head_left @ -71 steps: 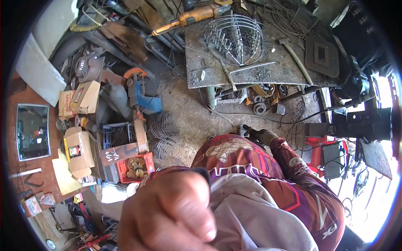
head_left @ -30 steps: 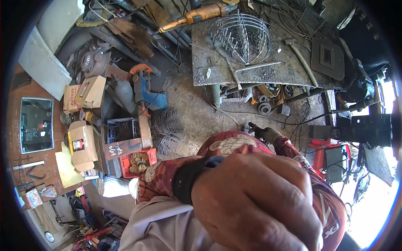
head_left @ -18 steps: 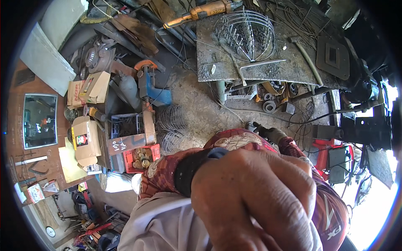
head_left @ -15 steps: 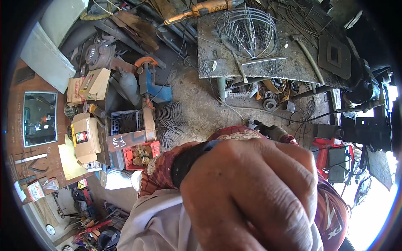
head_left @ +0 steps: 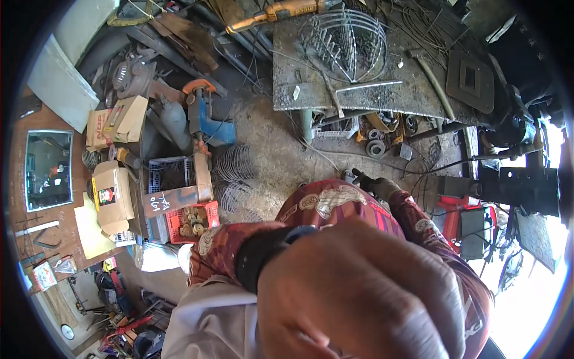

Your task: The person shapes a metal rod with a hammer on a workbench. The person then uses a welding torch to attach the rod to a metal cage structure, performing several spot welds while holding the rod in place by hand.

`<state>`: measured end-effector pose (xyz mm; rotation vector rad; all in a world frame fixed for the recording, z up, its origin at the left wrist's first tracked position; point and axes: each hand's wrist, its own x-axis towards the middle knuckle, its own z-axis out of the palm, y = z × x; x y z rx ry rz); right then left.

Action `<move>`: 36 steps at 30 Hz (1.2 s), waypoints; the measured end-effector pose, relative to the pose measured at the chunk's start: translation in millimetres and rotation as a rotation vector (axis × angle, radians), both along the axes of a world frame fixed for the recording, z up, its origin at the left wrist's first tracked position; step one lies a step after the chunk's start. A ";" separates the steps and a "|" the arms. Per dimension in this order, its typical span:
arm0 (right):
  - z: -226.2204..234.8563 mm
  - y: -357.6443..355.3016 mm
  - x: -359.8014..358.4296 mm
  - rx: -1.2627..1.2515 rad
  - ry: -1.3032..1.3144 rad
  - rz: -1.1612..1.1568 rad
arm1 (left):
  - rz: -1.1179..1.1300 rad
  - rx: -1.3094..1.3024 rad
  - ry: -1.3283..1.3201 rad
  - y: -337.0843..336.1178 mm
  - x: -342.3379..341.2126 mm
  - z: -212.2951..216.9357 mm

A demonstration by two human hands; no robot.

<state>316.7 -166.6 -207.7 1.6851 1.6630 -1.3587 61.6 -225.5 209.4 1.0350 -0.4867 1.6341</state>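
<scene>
2 hands: both in view, well apart.
Left hand (head_left: pixel 365 293): huge and blurred at 6 o'clock (right up at the camera), fingers curled in; whether it grips anything I cannot tell.
Right hand (head_left: pixel 376 185): gloved, small, near centre, closed around a dark tool (head_left: pixel 350 176) over the dirt floor (head_left: pixel 269 137).
Metal table (head_left: pixel 382 90): 12 o'clock, wire guard (head_left: pixel 344 39) on it.

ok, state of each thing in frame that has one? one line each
left hand: raised close to the camera, fingers curled, contents hidden
right hand: dark-gloved, low by the floor, grip unclear
red crate: open, holds round metal parts
wire guard: lying on the metal table
cardboard box: closed
</scene>
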 end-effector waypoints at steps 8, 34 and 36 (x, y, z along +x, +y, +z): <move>-17.0 -9.6 8.8 0.004 0.016 -0.026 | -0.063 -0.307 -0.292 -45.8 47.8 13.0; 1.3 -37.0 -15.3 0.069 -0.021 0.017 | -0.487 -0.067 0.081 -38.0 24.6 -6.7; 16.5 -38.8 -24.4 0.063 -0.009 0.011 | -0.449 -0.029 -0.056 -49.5 35.4 -9.5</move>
